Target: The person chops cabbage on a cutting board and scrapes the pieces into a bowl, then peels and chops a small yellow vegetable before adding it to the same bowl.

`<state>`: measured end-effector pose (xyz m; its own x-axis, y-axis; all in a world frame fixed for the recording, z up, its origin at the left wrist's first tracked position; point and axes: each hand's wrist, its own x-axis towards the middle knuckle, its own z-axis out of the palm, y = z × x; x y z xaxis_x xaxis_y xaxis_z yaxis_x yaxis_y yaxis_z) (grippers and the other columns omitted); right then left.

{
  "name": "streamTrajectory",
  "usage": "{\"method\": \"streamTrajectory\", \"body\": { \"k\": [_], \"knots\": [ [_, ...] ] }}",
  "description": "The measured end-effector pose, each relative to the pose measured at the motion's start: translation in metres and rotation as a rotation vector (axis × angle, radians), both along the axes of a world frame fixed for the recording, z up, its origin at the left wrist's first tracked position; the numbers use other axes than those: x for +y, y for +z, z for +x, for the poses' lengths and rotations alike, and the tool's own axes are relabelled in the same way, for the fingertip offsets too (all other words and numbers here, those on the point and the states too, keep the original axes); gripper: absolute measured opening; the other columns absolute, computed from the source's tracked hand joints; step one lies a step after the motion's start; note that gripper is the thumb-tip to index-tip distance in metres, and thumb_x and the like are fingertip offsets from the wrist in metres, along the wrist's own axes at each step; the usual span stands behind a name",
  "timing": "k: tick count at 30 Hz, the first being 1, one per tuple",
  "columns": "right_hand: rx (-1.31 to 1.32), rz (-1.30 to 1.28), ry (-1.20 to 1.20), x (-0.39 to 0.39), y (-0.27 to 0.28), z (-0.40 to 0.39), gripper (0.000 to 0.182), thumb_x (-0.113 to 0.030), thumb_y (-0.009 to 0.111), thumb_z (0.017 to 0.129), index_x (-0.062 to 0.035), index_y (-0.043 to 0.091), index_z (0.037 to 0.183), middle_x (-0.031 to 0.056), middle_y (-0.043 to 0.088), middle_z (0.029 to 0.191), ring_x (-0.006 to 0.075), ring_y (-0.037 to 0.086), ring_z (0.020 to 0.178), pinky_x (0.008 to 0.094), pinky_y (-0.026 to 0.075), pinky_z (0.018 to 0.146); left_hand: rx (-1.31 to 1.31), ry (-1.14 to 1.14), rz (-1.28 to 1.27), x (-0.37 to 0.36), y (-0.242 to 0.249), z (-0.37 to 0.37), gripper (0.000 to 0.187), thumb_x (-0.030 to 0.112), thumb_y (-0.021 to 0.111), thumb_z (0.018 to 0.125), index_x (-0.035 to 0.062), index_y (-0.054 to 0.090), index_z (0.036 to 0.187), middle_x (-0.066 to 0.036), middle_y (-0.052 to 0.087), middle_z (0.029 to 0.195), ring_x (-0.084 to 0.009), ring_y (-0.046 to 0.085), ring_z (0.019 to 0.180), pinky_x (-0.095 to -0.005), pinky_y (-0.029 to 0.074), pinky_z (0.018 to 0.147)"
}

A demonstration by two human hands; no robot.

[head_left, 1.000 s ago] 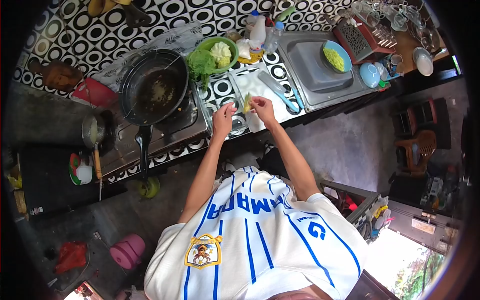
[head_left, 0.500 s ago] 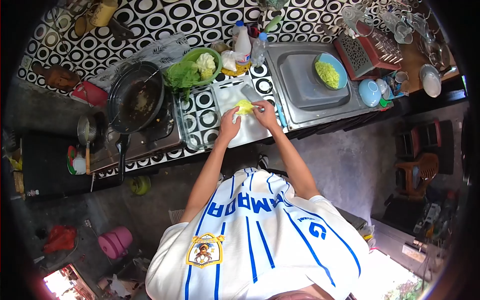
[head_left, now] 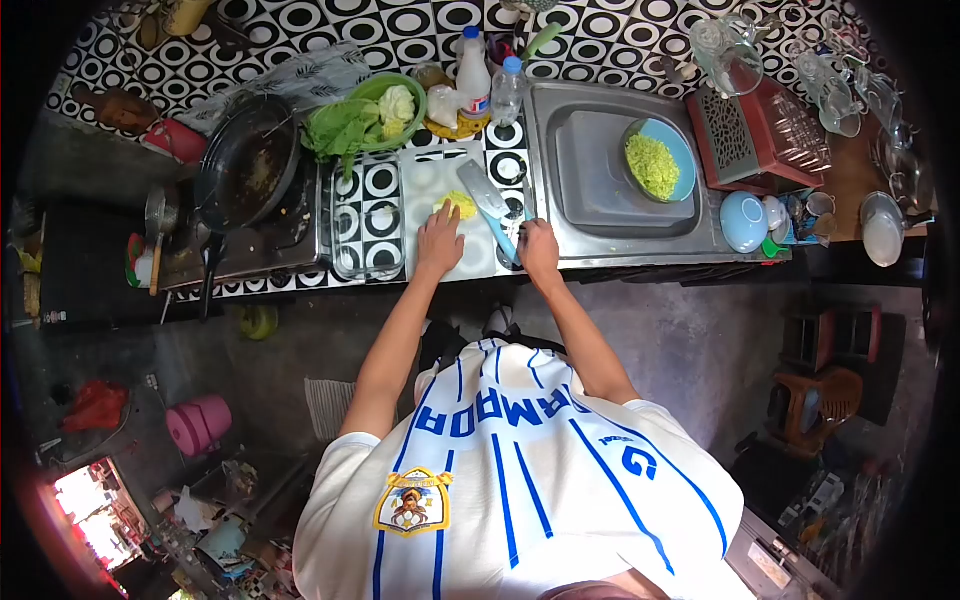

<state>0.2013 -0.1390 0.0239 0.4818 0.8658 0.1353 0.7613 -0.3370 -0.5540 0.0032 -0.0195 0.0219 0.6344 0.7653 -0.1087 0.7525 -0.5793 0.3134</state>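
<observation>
My left hand lies with its fingers spread, its fingertips on a pale yellow-green cabbage piece. Under both is a pale board on the counter. Just right of the cabbage lies a broad-bladed knife, its light blue handle pointing toward me. My right hand is closed beside that handle, close to the sink's left edge. A small bluish tip shows above its fingers; what the fist holds is mostly hidden.
A green basin with cabbage and leaves stands behind the board, near bottles. A blue bowl of shredded cabbage sits on an upturned grey tub in the sink. Left is a wok on the stove.
My right hand has left the cabbage and moved right, closing beside the knife handle. My left hand now lies flatter over the cabbage. The knife's blade points more directly away from me.
</observation>
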Motion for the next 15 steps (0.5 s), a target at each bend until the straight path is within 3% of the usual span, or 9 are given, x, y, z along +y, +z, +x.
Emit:
{"method": "streamTrajectory", "body": {
  "k": [5, 8, 11, 15],
  "knots": [
    [-0.057, -0.176, -0.025, 0.01, 0.001, -0.005, 0.021, 0.0, 0.065, 0.075, 0.0035, 0.067, 0.096, 0.0263, 0.067, 0.09, 0.045, 0.065, 0.089, 0.052, 0.052, 0.077, 0.023, 0.021, -0.072, 0.006, 0.011, 0.003, 0.066, 0.025, 0.068, 0.084, 0.0069, 0.047, 0.144, -0.011, 0.038, 0.156, -0.032, 0.044, 0.132, -0.0497, 0.041, 0.105],
    [0.0, -0.192, -0.076, 0.019, -0.001, 0.0, 0.022, -0.002, 0.066, 0.073, 0.0039, 0.067, 0.095, 0.0276, 0.067, 0.083, 0.0465, 0.066, 0.084, 0.0537, 0.053, 0.074, -0.118, -0.009, -0.033, 0.018, -0.006, -0.005, 0.064, 0.024, 0.068, 0.084, 0.0019, 0.049, 0.141, -0.016, 0.045, 0.151, -0.0369, 0.051, 0.122, -0.0455, 0.045, 0.103],
    [0.118, -0.09, -0.106, 0.017, 0.009, 0.005, 0.026, -0.007, 0.066, 0.072, 0.0043, 0.067, 0.095, 0.0273, 0.066, 0.078, 0.0453, 0.067, 0.083, 0.0523, 0.053, 0.075, -0.156, -0.056, -0.038, 0.022, -0.01, -0.012, 0.063, 0.023, 0.069, 0.083, -0.0004, 0.05, 0.139, -0.019, 0.047, 0.148, -0.0378, 0.051, 0.122, -0.0446, 0.045, 0.104],
    [0.166, 0.127, -0.106, 0.015, 0.02, -0.006, 0.027, -0.012, 0.065, 0.075, 0.0054, 0.066, 0.096, 0.0256, 0.065, 0.073, 0.0447, 0.065, 0.074, 0.0506, 0.051, 0.069, -0.073, -0.011, -0.076, 0.016, -0.004, -0.009, 0.057, 0.022, 0.067, 0.084, 0.0047, 0.053, 0.137, -0.014, 0.047, 0.147, -0.0341, 0.046, 0.13, -0.0485, 0.041, 0.106]
  ]
}}
